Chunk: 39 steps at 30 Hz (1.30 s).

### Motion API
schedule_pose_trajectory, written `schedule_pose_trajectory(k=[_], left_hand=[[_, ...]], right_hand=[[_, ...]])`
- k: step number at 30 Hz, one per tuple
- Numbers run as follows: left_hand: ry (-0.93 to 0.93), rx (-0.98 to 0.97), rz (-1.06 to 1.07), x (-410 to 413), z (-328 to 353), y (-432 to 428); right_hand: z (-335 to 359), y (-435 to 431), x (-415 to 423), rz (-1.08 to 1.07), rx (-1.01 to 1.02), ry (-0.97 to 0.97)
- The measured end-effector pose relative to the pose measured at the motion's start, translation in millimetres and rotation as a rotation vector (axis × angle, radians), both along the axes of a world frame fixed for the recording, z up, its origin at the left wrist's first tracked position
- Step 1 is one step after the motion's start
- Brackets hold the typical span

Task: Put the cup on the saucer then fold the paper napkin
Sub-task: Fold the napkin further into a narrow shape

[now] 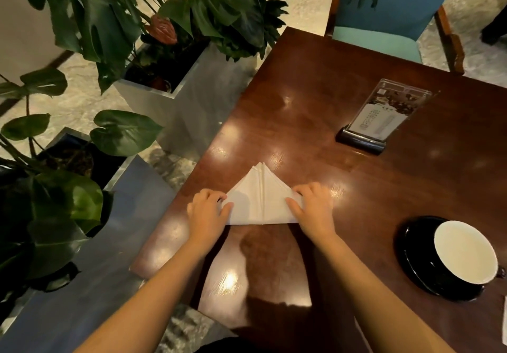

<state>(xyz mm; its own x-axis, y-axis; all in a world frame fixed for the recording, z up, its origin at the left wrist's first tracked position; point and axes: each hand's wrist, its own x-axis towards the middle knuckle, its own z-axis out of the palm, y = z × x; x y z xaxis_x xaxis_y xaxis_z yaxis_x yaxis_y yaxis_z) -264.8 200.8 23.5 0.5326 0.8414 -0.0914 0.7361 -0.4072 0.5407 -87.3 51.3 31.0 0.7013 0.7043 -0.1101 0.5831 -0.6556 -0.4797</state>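
A white paper napkin lies on the dark wooden table, folded into a triangle with its tip pointing away from me. My left hand presses its left corner, fingers curled over the edge. On the right corner rests my right hand, fingers bent on the paper. Far to the right, a black cup with a white inside stands on a black saucer.
A clear menu stand on a black base stands at the back right. Metal planters with large green leaves flank the table's left edge. A teal chair sits at the far side.
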Motion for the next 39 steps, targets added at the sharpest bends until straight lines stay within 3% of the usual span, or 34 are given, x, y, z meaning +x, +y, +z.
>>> schedule_pose_trajectory(k=[3, 8, 22, 39], left_hand=[[-0.019, -0.043, -0.034, 22, 0, 8], [-0.053, -0.143, -0.098, 47, -5, 20], [-0.042, -0.095, -0.127, 60, -9, 23], [-0.044, -0.091, -0.15, 74, -14, 31]], right_hand=[[0, 34, -6, 0.056, 0.012, 0.008], [-6, 67, -5, -0.044, 0.048, 0.084], [-17, 84, -7, -0.133, 0.218, 0.07], [-10, 106, 5, -0.111, 0.07, 0.187]])
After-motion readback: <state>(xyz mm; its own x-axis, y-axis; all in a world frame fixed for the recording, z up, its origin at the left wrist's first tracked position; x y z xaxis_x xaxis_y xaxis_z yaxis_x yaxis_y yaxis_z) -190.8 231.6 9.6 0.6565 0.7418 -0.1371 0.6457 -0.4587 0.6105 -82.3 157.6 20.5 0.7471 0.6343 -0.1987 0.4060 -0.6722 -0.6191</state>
